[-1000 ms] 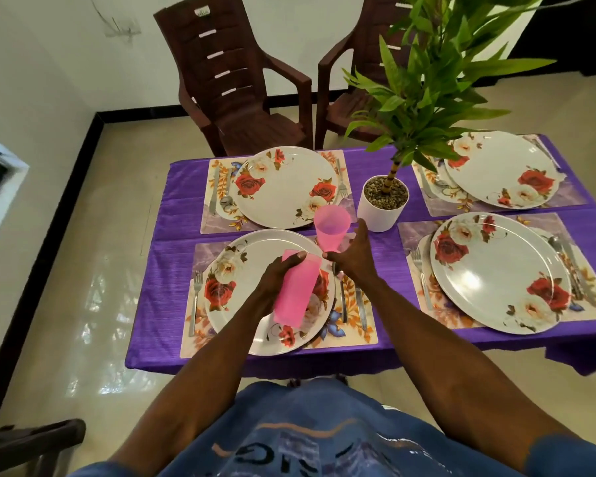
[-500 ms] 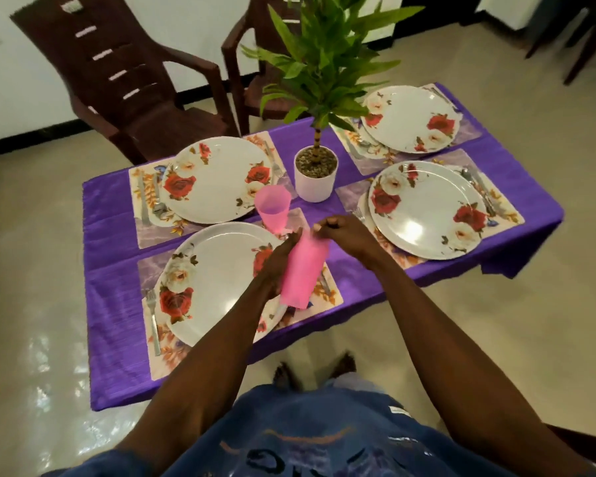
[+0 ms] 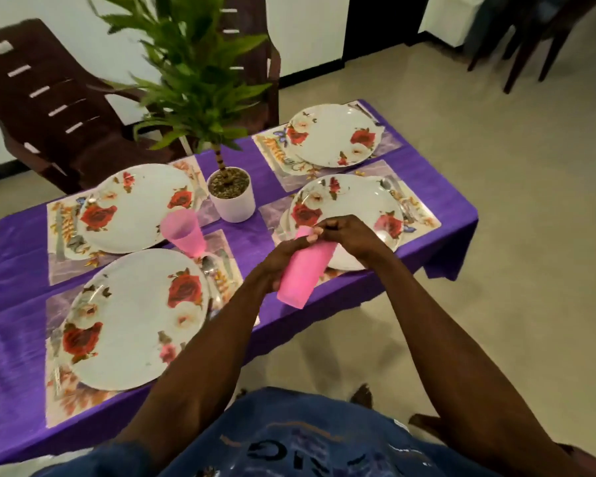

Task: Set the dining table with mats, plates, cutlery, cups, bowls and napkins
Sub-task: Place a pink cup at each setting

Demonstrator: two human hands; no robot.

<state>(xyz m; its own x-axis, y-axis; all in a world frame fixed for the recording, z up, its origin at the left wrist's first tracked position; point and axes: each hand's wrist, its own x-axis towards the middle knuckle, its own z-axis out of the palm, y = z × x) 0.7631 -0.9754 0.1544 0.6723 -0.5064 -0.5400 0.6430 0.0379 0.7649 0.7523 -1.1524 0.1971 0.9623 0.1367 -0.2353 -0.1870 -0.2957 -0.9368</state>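
A stack of pink plastic cups (image 3: 301, 271) is tilted in the air above the table's near edge. My left hand (image 3: 277, 261) grips the stack round its side, and my right hand (image 3: 346, 232) pinches its upper rim with curled fingers. One pink cup (image 3: 183, 234) stands upright on the purple tablecloth (image 3: 18, 242) between the two left place settings. Several floral plates lie on floral mats, such as the near left plate (image 3: 135, 318) and the near right plate (image 3: 344, 204) just beyond my hands. Cutlery (image 3: 209, 266) lies beside the plates.
A white pot with a green plant (image 3: 231, 194) stands in the table's middle. Brown chairs (image 3: 49, 108) stand behind the table, and more chair legs (image 3: 530, 39) show at the top right. Beige floor surrounds the table.
The view has swung right along the table. Both hands have carried the cup stack rightward, from over the near left plate to the front of the near right plate. The standing cup stays put.
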